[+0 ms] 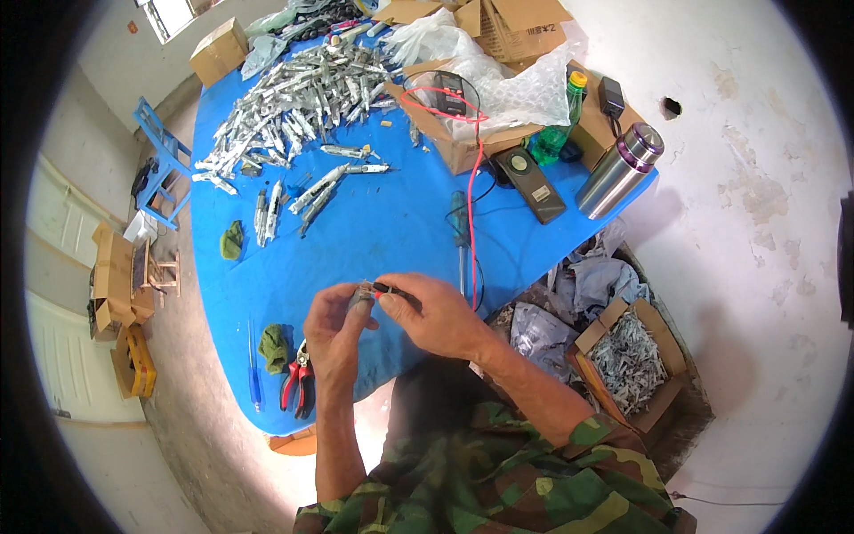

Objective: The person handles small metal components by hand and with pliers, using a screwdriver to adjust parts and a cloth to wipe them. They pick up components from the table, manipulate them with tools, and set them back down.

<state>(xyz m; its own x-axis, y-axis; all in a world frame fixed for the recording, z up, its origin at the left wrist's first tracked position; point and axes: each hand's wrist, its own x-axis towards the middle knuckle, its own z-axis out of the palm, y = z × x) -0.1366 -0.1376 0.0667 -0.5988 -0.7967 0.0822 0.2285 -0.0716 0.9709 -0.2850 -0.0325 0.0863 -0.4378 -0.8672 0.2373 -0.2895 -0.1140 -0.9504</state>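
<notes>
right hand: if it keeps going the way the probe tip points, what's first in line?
The right hand aims its black probe leftward at the small metal part pinched in the left hand. That part comes first; the tip looks at or nearly on it, though depth is unclear.

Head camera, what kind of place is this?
Probably a makeshift home workshop for small metal parts: a blue table heaped with silvery parts, pliers by the left hand, and a box of more parts on the floor.

Bright blue cloth-covered tabletop (374, 222). Silver-grey metal parts heap (294, 98). Red-handled pliers (298, 387). Red wire lead (473, 214). Green plastic bottle (556, 133), yellow cap. Steel flask (618, 169), purple band. Green-brown camouflage-patterned sleeves (534, 481).
</notes>
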